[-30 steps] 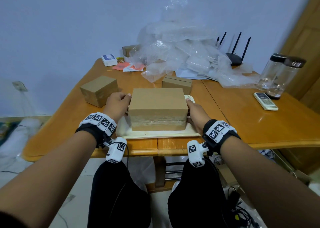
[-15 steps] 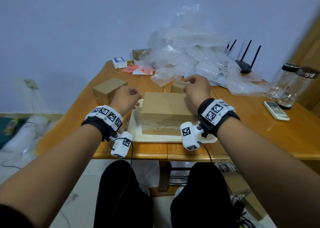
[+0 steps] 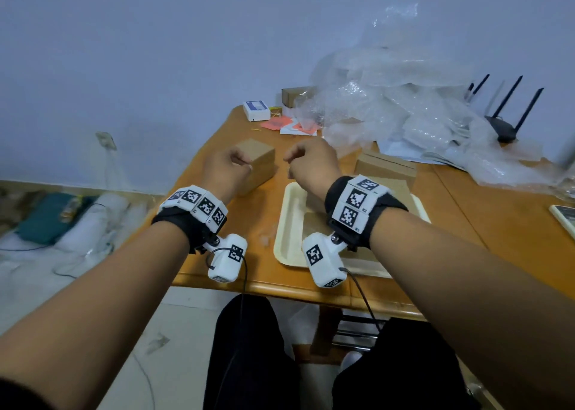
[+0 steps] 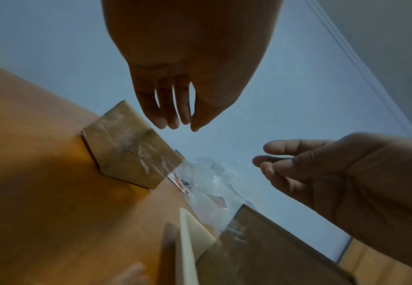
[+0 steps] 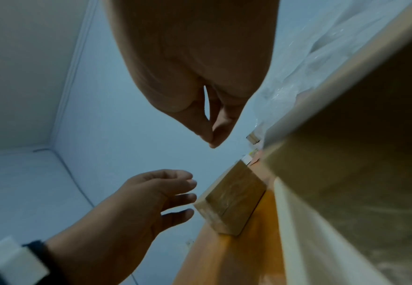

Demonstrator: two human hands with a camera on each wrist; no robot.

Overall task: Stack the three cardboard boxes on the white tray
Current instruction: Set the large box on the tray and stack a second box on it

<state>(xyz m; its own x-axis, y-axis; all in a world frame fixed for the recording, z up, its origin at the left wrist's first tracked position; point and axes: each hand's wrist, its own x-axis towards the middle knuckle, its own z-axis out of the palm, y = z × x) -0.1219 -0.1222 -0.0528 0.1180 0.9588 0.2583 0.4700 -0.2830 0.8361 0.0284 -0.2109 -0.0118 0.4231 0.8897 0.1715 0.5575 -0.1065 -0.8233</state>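
A large cardboard box point(image 3: 312, 222) stands on the white tray point(image 3: 287, 222), mostly hidden behind my right wrist. To the tray's left, a small cube-shaped box point(image 3: 259, 163) sits on the wooden table. A flat box point(image 3: 385, 166) lies just behind the tray. My left hand point(image 3: 230, 168) hovers at the small box's near left, fingers loosely curled and empty. My right hand point(image 3: 306, 163) hangs over the tray's far left corner, also loosely curled and empty. The left wrist view shows my left hand point(image 4: 173, 115) above the small box point(image 4: 129, 150), not touching it.
A heap of bubble wrap point(image 3: 404, 104) fills the table's back, with a black router point(image 3: 504, 129) behind it. A small white box point(image 3: 255, 110) and red papers point(image 3: 277, 124) lie far left. A remote point(image 3: 564, 219) lies at the right. The table's front edge point(image 3: 280, 288) runs just before the tray.
Both hands have let go of the large box's sides and moved up and left towards the small box. The large box stays on the tray.
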